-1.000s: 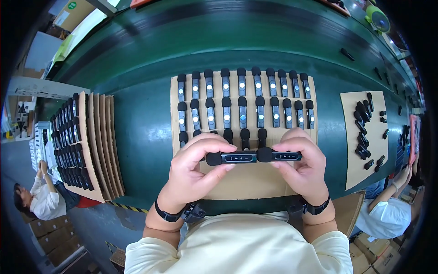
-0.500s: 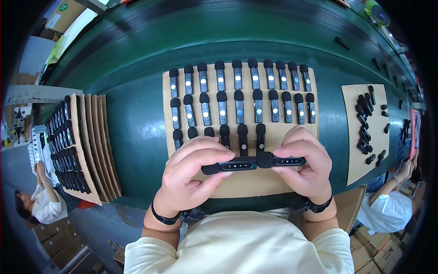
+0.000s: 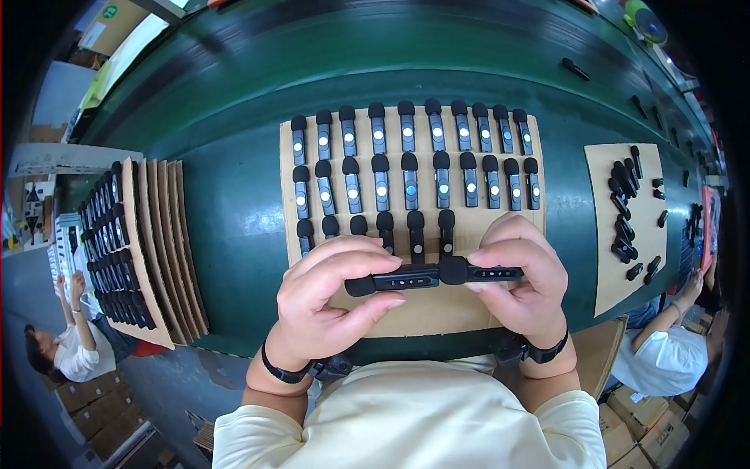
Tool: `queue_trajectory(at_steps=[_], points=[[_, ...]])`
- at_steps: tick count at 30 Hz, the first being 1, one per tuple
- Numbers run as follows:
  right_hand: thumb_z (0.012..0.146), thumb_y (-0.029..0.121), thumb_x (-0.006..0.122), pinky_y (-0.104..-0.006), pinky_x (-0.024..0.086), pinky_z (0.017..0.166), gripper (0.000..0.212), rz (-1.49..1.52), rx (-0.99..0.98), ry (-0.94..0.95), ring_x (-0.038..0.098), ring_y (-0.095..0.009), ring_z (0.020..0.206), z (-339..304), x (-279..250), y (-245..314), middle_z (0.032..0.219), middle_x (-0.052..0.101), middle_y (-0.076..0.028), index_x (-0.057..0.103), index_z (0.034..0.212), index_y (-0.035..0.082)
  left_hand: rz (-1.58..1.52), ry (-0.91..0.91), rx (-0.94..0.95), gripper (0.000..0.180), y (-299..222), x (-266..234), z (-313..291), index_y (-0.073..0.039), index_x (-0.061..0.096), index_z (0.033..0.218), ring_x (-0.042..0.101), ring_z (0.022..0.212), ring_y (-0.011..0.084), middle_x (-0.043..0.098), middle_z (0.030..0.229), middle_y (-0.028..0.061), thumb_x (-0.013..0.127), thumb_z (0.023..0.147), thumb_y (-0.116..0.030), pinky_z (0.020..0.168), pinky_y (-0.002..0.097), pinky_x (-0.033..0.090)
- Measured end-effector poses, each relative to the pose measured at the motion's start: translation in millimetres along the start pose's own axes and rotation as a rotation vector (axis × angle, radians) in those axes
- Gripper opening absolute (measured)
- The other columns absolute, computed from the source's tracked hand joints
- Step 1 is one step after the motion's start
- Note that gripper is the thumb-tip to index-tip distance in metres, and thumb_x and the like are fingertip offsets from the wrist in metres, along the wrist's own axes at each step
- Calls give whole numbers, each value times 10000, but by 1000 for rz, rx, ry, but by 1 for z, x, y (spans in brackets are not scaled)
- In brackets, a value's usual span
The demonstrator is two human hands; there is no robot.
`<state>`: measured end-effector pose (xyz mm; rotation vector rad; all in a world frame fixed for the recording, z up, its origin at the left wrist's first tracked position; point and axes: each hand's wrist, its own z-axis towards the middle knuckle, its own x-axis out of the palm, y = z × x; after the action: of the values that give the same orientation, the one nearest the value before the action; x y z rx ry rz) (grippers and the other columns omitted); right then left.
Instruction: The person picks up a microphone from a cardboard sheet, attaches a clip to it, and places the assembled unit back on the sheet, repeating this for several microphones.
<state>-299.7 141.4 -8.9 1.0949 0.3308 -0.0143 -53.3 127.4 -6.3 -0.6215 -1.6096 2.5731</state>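
Observation:
My left hand (image 3: pixel 316 305) has a small black clip-on microphone (image 3: pixel 410 277) with a foam cap between its thumb and fingers, the side with small buttons or marks facing up. My right hand (image 3: pixel 535 285) pinches a second black microphone (image 3: pixel 494 273) by its body. The foam cap (image 3: pixel 453 270) of the right one meets the end of the left one, so both lie nearly in one line. Beyond them, a cardboard sheet (image 3: pixel 484 223) bears rows of such microphones. Those in the two far rows show white or blue round spots; the nearest row, partly behind my hands, looks dark.
Left, several cardboard sheets (image 3: pixel 168 250) stand upright, the outermost lined with microphones (image 3: pixel 117 258). Another cardboard piece (image 3: pixel 613 289) at right bears loose microphones. Others lie on the green surface (image 3: pixel 539 90) at upper right. People sit at left (image 3: pixel 82 344) and right (image 3: pixel 664 359).
The fingers of my left hand have parted slightly around its microphone. A loose microphone at upper right has shifted a little to the left and away. The person at left has moved their hands.

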Motion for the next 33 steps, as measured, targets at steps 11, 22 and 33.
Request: queue_trajectory(at_steps=[11,22,33], points=[[740,-107,713,-290,493,743,325,316,107,-144,582,-196,824,-3,5,1,958,596,-93,684,1043,8,26,70,17,252,10,4,2,5,682,979,641,986,251,691,1001,126,748,738,37,1027,465,440],[686,-133,677,-347,520,704,407,-120,7,70,620,-275,861,2,16,8,978,608,-125,657,1060,28,-38,104,-7,256,11,21,-2,-12,658,1002,658,986,247,702,1014,133,726,758,25,1077,503,390],[720,-70,723,-356,531,731,350,-319,67,39,649,-300,867,-37,-17,6,1029,650,-142,636,1047,18,186,201,177,311,4,53,0,-22,654,1059,678,922,253,703,1027,105,735,759,-6,970,464,483]])
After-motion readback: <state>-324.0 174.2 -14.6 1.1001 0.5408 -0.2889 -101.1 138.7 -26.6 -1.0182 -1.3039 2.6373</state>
